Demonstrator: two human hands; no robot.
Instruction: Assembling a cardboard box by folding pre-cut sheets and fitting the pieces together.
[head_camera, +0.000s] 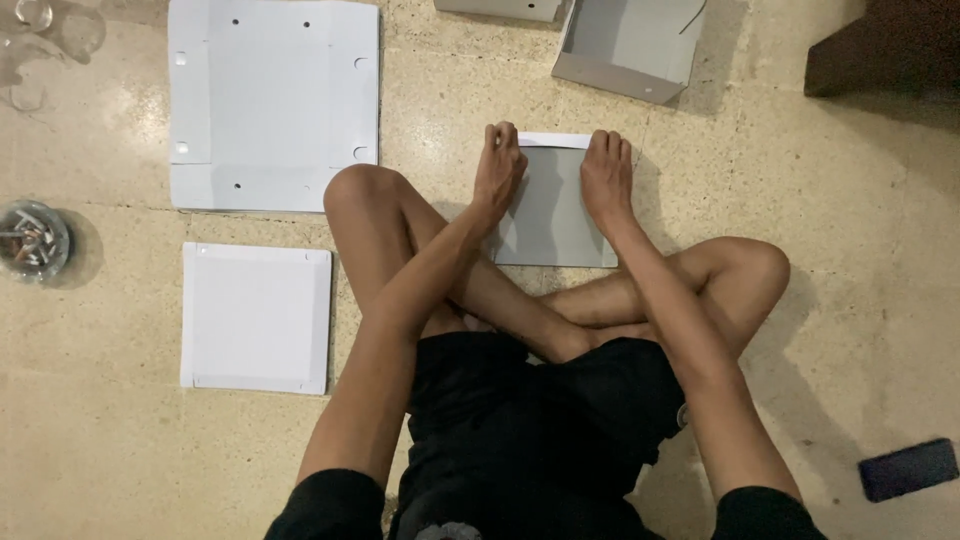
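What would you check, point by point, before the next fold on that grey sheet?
1. Both hands on the sheet: left hand and right hand press its far edge: ok.
2. Sheet flat on the floor: ok.
3. Far flap folded evenly: cannot tell.
4. Legs off the sheet: its near edge meets the crossed shins: not ok.
5. Phone and ashtray out of the way: ok.
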